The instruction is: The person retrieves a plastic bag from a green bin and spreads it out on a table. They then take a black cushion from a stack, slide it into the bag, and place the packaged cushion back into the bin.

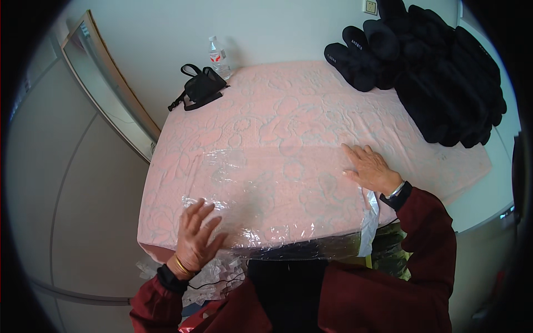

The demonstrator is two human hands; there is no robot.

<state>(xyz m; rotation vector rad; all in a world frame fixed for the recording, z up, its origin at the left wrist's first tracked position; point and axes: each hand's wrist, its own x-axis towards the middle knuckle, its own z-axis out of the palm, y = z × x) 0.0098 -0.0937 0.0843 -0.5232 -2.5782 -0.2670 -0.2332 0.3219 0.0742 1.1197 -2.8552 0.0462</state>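
A large clear plastic bag [277,191] lies spread over the near part of a table covered with a pink patterned cloth [288,105]. Its near edge hangs over the table's front, and a white strip [368,222] runs along its right side. My right hand [373,169] rests on the right end of the plastic, fingers spread and empty. Over the plastic's left end is my left hand [199,236], its fingers apart with nothing in them; whether it touches the film I cannot tell.
Black slipper-like fabric items [444,72] are heaped at the far right. A small black bag with straps [204,87] and a clear water bottle [219,57] stand at the far left. A framed mirror [108,83] leans beyond the left edge. Crumpled plastic [219,275] lies below the table's front.
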